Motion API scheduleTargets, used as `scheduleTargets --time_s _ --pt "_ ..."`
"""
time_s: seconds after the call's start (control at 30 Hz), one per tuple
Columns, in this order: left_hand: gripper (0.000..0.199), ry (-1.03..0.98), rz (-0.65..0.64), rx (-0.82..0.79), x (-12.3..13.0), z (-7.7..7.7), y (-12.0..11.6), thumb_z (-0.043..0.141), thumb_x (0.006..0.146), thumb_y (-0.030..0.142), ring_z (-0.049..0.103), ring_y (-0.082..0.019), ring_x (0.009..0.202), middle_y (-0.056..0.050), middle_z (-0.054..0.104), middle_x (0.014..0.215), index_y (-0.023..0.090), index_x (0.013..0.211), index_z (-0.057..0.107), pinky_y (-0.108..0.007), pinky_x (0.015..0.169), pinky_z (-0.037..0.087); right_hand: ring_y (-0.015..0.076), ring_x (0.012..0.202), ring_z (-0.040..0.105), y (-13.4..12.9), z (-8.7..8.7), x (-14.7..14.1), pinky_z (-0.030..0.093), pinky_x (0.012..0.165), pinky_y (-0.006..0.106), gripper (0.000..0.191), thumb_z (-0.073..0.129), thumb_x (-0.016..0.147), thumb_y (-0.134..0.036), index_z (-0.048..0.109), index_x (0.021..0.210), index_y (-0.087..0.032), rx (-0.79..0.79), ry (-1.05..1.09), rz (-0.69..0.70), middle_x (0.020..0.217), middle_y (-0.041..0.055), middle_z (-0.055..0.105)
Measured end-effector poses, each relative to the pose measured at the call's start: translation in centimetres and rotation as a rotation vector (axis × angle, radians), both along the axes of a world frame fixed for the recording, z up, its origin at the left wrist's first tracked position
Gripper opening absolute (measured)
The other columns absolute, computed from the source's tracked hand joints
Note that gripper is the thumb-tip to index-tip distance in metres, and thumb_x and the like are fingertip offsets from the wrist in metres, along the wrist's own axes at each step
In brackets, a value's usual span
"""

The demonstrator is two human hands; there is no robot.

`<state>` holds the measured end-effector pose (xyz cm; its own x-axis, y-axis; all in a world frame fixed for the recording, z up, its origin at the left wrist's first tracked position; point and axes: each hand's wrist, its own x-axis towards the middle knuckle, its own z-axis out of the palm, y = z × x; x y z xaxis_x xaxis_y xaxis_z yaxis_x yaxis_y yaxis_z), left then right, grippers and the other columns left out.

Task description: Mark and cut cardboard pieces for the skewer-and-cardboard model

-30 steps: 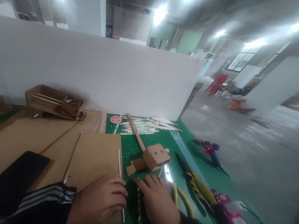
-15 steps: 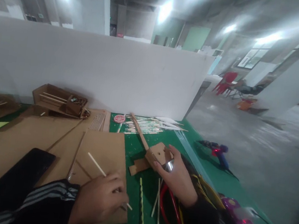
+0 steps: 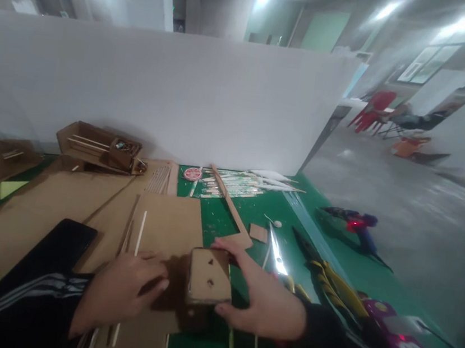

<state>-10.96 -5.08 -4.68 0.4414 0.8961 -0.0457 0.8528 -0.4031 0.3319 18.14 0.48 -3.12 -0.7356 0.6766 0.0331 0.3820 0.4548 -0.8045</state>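
A small cardboard box point(image 3: 210, 278) with two holes in its upper face is gripped by my right hand point(image 3: 265, 302), thumb at the near side and fingers at the far side. My left hand point(image 3: 125, 285) is left of the box, over the cardboard sheet point(image 3: 172, 217). A thin pale stick point(image 3: 141, 230) passes through or under its curled fingers, showing above and below the hand; the exact hold is hidden. Near my right hand are a long cardboard strip point(image 3: 228, 204), a small square piece point(image 3: 258, 233) and scissors point(image 3: 277, 253).
Pliers point(image 3: 329, 282) with yellow handles, a purple device point(image 3: 410, 342) and a blue glue gun point(image 3: 361, 232) are on the right. Bundled sticks point(image 3: 231, 185) lie before the white partition point(image 3: 174, 99). A cardboard model point(image 3: 87, 145) stands back left; a black phone-like slab point(image 3: 67, 244) lies nearer.
My right hand has brought the box left and nearer, away from the scissors, with its holed face now up. My left hand moved left, and its stick turned nearly upright in view.
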Motion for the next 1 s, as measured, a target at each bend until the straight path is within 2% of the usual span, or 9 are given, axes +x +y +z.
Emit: scheduleTargets --time_s 0.1,0.17,0.37,0.57,1.0 --pt "0.023 -0.014 -0.043 0.05 0.1 -1.6 -0.2 0.044 0.097 0.028 0.066 -0.026 0.109 -0.003 0.074 0.089 0.025 0.094 0.066 -0.041 0.096 0.05 0.0295 0.135 0.045 -0.3 -1.7 -1.3 0.034 0.115 0.043 0.087 0.073 0.074 -0.022 0.026 0.147 -0.018 0.06 0.039 0.04 0.146 0.0162 0.043" --pt "0.024 -0.009 -0.039 0.083 0.1 -2.2 -0.3 0.043 0.097 0.028 0.065 -0.027 0.113 -0.004 0.075 0.092 0.025 0.095 0.066 -0.043 0.099 0.05 0.0293 0.136 0.044 -0.4 -2.9 -1.5 0.033 0.115 0.044 0.086 0.073 0.074 -0.021 0.027 0.146 -0.019 0.102 0.1 0.018 0.145 0.0162 0.042" --pt "0.027 -0.028 -0.065 0.115 -0.1 -2.5 0.1 0.041 0.098 0.028 0.072 -0.02 0.09 0.0 0.072 0.078 0.024 0.087 0.066 -0.044 0.108 0.046 0.0316 0.137 0.04 -0.2 -5.0 -0.6 0.033 0.115 0.05 0.09 0.076 0.075 -0.025 0.024 0.149 -0.024 0.154 0.14 -0.014 0.146 0.0164 0.039" --pt "0.025 -0.046 -0.077 0.146 0.1 -2.1 0.1 0.042 0.096 0.024 0.072 -0.016 0.074 0.002 0.071 0.074 0.023 0.086 0.065 -0.041 0.109 0.045 0.0317 0.136 0.043 0.1 -5.3 -0.4 0.037 0.113 0.049 0.091 0.078 0.076 -0.028 0.024 0.15 -0.025 0.196 0.123 0.006 0.146 0.0158 0.041" --pt "0.025 -0.029 -0.082 0.114 0.2 -1.7 0.1 0.042 0.097 0.024 0.071 -0.016 0.077 0.001 0.072 0.076 0.023 0.087 0.066 -0.04 0.111 0.044 0.0326 0.134 0.045 0.1 -4.8 -0.3 0.038 0.112 0.049 0.091 0.078 0.076 -0.033 0.025 0.15 -0.022 0.218 0.086 0.015 0.145 0.0176 0.044"
